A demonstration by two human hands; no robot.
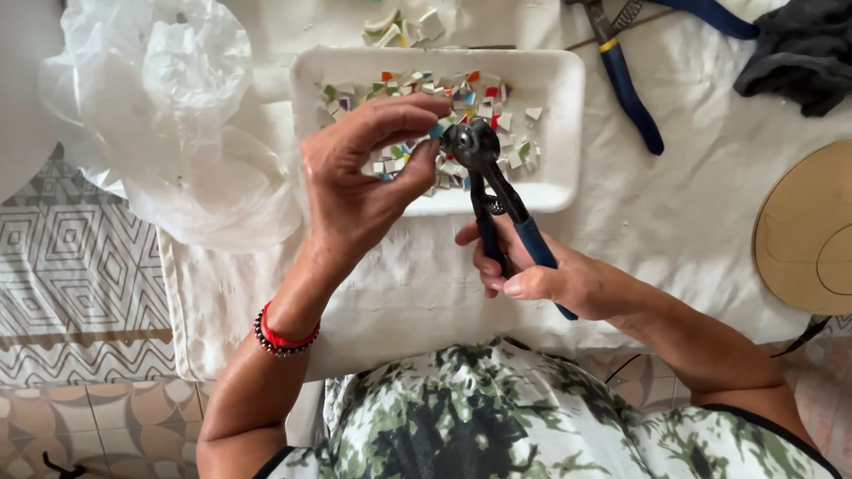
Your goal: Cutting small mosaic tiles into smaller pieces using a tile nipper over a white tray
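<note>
- Patterned top (497, 417): green, black and white print, nearest the camera, at the bottom edge of the view.
- Bead bracelet (282, 339): red and dark beads, worn on the left wrist.
- Right hand (541, 275): clenched around the blue handles of the tile nippers (493, 191), which point away from the body with the dark wheeled head uppermost.
- Left hand (364, 173): raised over the near edge of the tray, thumb and forefinger pinching a small blue tile fragment (437, 130) held right at the nipper head, touching or just beside it.
- White cloth (417, 275): covers the work surface beneath both hands.
- White tray (564, 133): rectangular, lying on the cloth just beyond the hands, holding a heap of mosaic pieces (497, 120) in white, red, green, blue and orange.
- Clear plastic bag (177, 115): crumpled, left of the tray.
- Round wooden board (808, 231): at the right edge, partly cut off.
- Second pliers (630, 89): blue-handled, beyond the tray to the right.
- Dark cloth (799, 53): bunched in the far right corner.
- Loose tile shards (404, 27): pale, beyond the tray's far rim.
</note>
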